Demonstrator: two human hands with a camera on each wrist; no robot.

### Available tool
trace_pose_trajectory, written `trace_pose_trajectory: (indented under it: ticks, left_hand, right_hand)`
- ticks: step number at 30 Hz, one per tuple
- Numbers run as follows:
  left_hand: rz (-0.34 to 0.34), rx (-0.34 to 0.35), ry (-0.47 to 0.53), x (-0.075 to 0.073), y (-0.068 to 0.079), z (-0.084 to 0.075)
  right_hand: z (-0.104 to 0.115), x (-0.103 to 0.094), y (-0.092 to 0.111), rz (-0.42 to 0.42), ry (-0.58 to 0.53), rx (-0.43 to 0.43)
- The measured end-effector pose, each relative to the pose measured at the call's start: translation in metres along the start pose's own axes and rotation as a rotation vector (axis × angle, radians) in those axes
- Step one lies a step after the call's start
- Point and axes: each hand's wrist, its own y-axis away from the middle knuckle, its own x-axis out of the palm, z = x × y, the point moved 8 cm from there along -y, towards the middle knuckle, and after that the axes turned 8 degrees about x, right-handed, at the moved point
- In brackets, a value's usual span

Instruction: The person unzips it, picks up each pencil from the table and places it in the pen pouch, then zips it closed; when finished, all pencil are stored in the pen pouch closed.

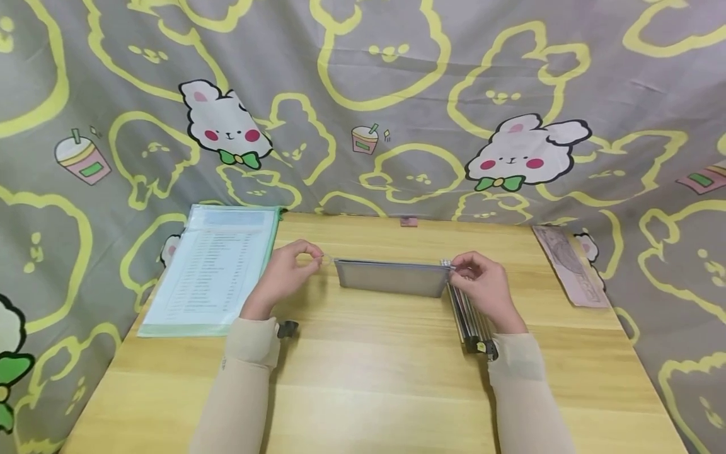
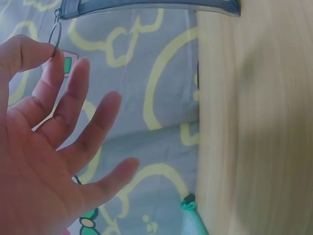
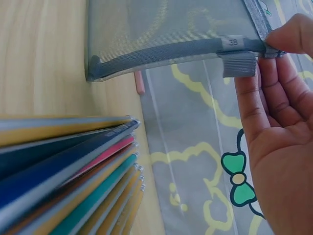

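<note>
A grey mesh zip pouch [image 1: 392, 279] hangs upright between my two hands above the wooden table, its zipper edge on top. My left hand [image 1: 288, 270] pinches a thin metal ring [image 2: 55, 39] between thumb and forefinger; the ring hangs from the zipper's end. The other left fingers spread loosely. My right hand [image 1: 484, 285] pinches the opposite top corner of the pouch by its zipper end, beside a small grey fabric tab [image 3: 238, 66]. Below the right hand stands a row of thin, long, coloured items [image 3: 93, 171] with silvery ends, partly hidden by that hand in the head view.
On the left lies a green-edged zip document bag [image 1: 212, 271] with a printed sheet showing. A banknote-like printed piece [image 1: 570, 266] lies near the right edge. A small pink object [image 1: 408, 222] sits at the back edge, against a patterned curtain [image 1: 317, 183].
</note>
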Motion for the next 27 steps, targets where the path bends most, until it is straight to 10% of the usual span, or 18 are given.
trace_pose_trajectory:
  ticks: [16,27]
  left_hand:
    - [-0.089,-0.056,0.14,0.019,0.001,0.005]
    - [-0.091,-0.025,0.241,0.039,-0.006,-0.007]
  right_hand:
    - [0.007,0.005,0.008,0.071,-0.017,-0.089]
    - [0.033,0.032,0.021,0.234,0.291,-0.199]
